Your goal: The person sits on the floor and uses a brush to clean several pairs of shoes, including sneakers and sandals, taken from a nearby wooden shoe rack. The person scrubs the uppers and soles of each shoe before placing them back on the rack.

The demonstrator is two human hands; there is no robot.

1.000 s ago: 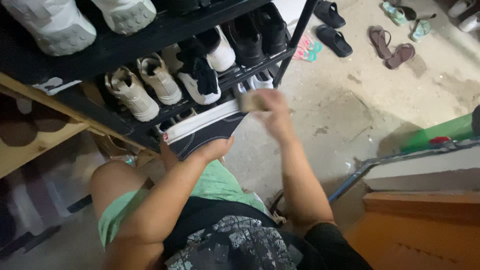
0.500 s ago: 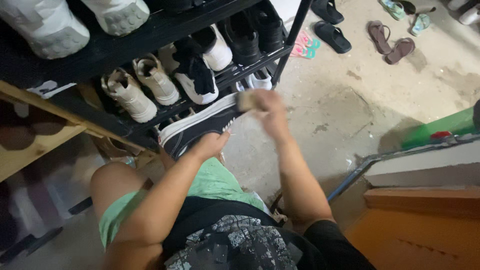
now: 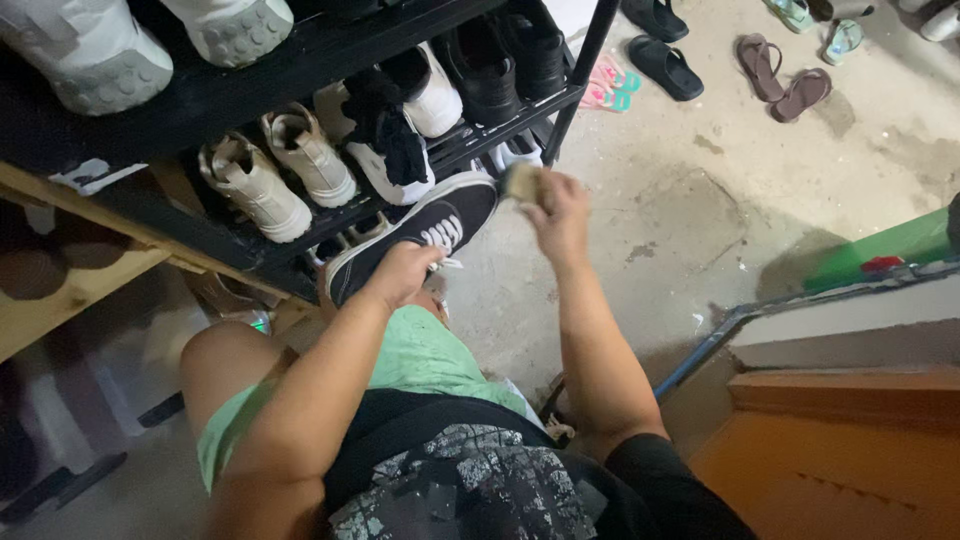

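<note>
Clenched around the black sneaker (image 3: 415,238), the left hand (image 3: 402,274) holds it at frame centre, just below the black shoe rack (image 3: 250,95); the right hand (image 3: 560,215) grips a small tan sponge (image 3: 521,182) against the sneaker's toe; beige sneakers (image 3: 275,180) sit on the rack shelf

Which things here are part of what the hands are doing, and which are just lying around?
In use:
left hand holding the black sneaker
right hand holding a tan sponge at the sneaker's toe

Lying about:
beige sneakers on the black rack
black sandals
brown sandals
pink flip-flops
</note>
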